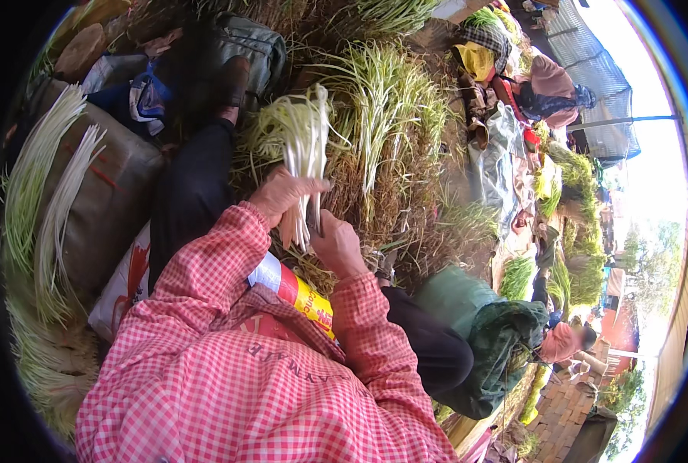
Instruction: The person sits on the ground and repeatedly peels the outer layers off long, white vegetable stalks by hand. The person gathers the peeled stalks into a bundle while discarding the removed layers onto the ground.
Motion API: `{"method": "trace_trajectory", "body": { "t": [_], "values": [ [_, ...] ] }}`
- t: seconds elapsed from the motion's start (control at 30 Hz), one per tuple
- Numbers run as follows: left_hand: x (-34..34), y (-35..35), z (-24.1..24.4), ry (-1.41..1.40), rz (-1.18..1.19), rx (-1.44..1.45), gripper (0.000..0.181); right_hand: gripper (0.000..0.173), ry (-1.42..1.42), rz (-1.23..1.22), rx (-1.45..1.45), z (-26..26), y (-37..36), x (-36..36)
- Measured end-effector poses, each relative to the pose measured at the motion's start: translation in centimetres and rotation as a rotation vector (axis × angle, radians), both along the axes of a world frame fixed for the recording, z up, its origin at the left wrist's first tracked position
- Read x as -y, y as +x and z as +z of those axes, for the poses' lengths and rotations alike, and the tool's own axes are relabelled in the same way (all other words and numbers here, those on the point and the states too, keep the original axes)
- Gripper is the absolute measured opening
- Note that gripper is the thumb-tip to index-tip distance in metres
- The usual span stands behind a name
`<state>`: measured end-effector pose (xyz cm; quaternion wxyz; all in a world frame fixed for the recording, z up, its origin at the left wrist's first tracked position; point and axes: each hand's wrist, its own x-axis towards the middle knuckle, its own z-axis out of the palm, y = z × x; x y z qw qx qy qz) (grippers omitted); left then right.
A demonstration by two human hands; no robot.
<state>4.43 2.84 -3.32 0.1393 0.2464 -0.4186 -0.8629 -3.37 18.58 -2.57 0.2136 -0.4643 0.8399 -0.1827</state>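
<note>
My left hand (283, 195) grips a bunch of pale, blanched leafy stalks (306, 133), its thumb lying across them. The leaves flop over at the top and the cut-looking lower ends hang below my fist. My right hand (339, 244) is closed beside these lower ends, around a dark, narrow tool (314, 222) that looks like a blade; its handle is hidden in the fingers. Just beyond, a heap of similar stalks (373, 127) with brown, rooty ends lies on the ground.
On my left, two sorted bundles of stalks (43, 173) rest on a grey-brown covered block (118, 191). A dark green sack (494, 353) stands by my right knee. A green bag (251, 52) lies ahead. Other people (552, 92) sit among more greens on the right.
</note>
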Motion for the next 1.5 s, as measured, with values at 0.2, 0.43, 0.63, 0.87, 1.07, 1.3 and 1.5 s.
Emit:
{"method": "trace_trajectory", "body": {
  "t": [0.2,0.43,0.63,0.87,1.07,1.3,1.5],
  "values": [
    [2.5,-0.6,2.4,0.484,0.230,-0.356,0.024,0.032,0.047,-0.645,-0.028,-7.2,-9.4,-3.5],
    [-1.5,-2.3,-0.3,0.426,0.102,-0.055,0.029,0.022,-0.131,-0.601,-0.081,-10.2,-10.3,-4.5],
    [-4.9,-3.3,-3.2,0.079,0.048,0.091,0.022,0.011,-0.597,-0.517,0.192,-4.6,-4.2,-2.1],
    [-5.4,-3.0,-3.1,-0.075,0.100,0.055,0.024,0.012,-0.659,-0.604,0.599,-3.3,-3.0,-1.7],
    [-5.4,-2.9,-3.6,-0.107,0.153,0.078,0.023,0.032,-0.585,-0.544,0.718,-2.0,-5.1,-1.0],
    [-4.1,-2.4,-2.7,-0.068,0.029,0.015,0.016,0.013,-0.368,-0.548,0.241,-3.0,-10.6,-3.4],
    [-3.8,-2.8,-2.2,-0.013,0.081,-0.003,0.020,0.014,-0.101,-0.616,-0.237,-3.4,-14.2,-9.6]
  ]
}}
